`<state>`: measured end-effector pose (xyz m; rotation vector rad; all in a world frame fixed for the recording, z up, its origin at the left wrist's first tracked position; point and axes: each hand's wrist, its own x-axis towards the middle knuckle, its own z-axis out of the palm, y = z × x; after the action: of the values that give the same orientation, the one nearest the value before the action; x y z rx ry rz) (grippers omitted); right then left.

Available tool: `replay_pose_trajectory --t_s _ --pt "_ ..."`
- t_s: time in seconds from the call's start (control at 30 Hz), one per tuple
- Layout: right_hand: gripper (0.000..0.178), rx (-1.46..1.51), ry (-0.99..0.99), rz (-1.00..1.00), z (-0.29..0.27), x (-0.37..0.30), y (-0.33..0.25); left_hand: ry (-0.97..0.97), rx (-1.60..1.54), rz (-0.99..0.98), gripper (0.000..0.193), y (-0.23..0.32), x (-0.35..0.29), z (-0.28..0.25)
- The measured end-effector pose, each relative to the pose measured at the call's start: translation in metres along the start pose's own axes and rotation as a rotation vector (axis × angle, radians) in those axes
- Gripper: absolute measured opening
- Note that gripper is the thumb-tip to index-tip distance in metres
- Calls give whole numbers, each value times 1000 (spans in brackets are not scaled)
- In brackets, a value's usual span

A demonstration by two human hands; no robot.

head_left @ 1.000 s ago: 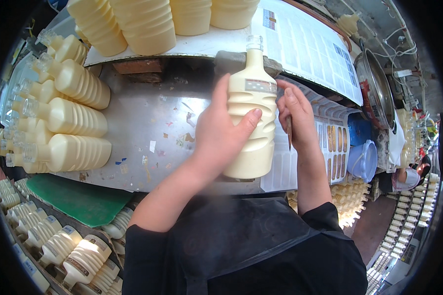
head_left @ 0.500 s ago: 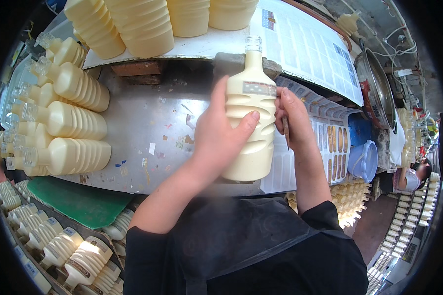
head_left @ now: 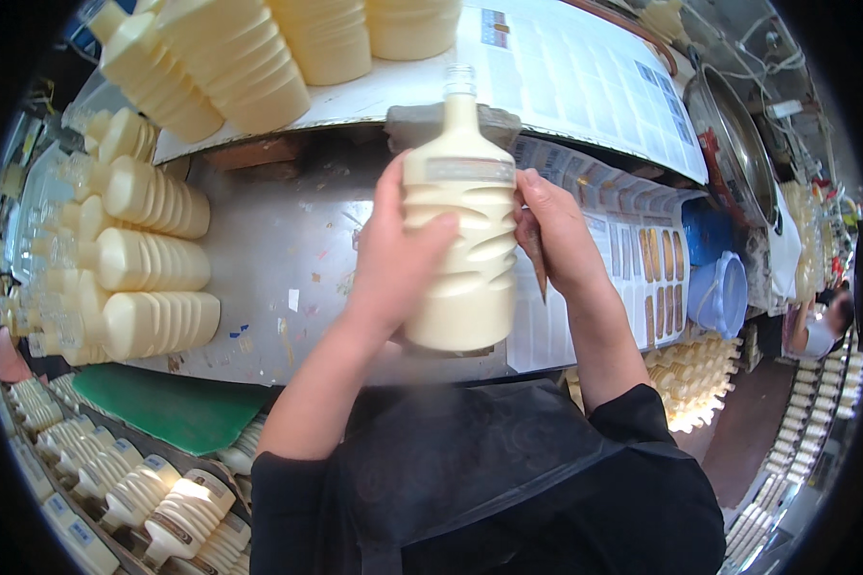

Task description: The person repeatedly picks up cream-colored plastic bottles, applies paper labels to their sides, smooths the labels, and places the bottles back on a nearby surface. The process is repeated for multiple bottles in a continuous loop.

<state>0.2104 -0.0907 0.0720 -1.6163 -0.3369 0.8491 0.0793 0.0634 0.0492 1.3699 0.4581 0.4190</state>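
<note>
Upright over the metal table (head_left: 297, 240), a cream ribbed bottle (head_left: 462, 316) with a clear threaded neck is held in front of me. A blurred decorated label strip (head_left: 465, 171) crosses its shoulder. My left hand (head_left: 398, 264) grips the bottle's left side, thumb across the ribs. At the right edge, near the strip's end, the fingertips of my right hand (head_left: 558, 225) are closed, apparently touching the bottle. A thin, pointed brown tool (head_left: 538, 264) hangs point down from that hand; its exact kind is unclear.
Similar bottles (head_left: 158, 259) lie stacked at left; more stand on the white shelf (head_left: 374, 91) ahead. Label sheets (head_left: 623, 249) cover the table's right side beside a blue bucket (head_left: 719, 295). A green board (head_left: 168, 407) lies at lower left. Another person (head_left: 820, 331) is far right.
In the picture, the bottle and both hands have shifted left. The bottle has turned slightly, its label strip now facing me more squarely. My hold on it and the tool continues.
</note>
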Motion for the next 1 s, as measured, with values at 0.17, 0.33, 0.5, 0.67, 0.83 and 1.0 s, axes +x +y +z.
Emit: replay_pose_trajectory --t_s 0.17,0.33,0.5,0.67,0.83,1.0 --pt "38 -32 10 -230 1 -1 2 -75 -303 -53 71 7 0 4" --pt "38 -25 96 -299 1 8 1 -2 -345 -102 54 15 11 4" --pt "32 147 11 -239 5 19 -2 56 -167 -91 41 14 28 7" --pt "36 149 46 -225 8 25 3 82 -96 -30 39 11 25 12" --pt "37 135 52 -227 7 27 6 75 -108 -35 38 9 27 10" --pt "37 130 57 -222 8 26 3 85 -130 -39 38 6 27 10"
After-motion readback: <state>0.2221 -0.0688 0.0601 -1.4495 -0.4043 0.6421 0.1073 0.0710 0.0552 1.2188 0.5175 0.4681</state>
